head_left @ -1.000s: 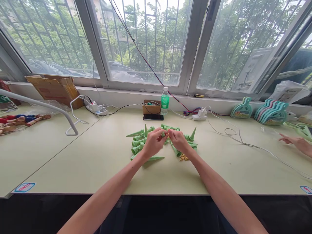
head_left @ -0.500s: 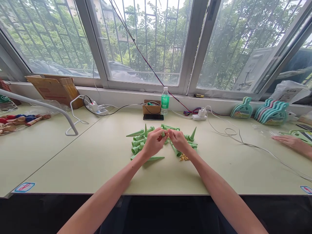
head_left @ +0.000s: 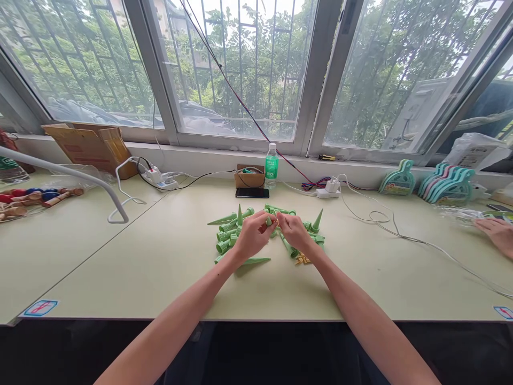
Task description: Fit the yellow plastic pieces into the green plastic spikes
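Note:
Fingers of my left hand are closed around a small green plastic piece, its rounded end showing between thumb and forefinger. My right hand pinches close beside it, fingertips almost meeting the left ones; what it grips is mostly hidden, with a hint of yellow. Around both hands lie several green plastic cones and ribbed caps. One green cone stands upright to the right, and a long green spike lies below my left wrist. Small yellow pieces are heaped by my right forearm.
Behind the pile are a black phone, a small cardboard box and a water bottle. White cables cross the table at right. Another person's hand rests at the right edge, near plastic wrapping and stacked pastel dustpan-like items.
My hands stay almost in place, still together over the green piece. At the far right, the other person's hand has shifted rightward with the clear wrapping nearby.

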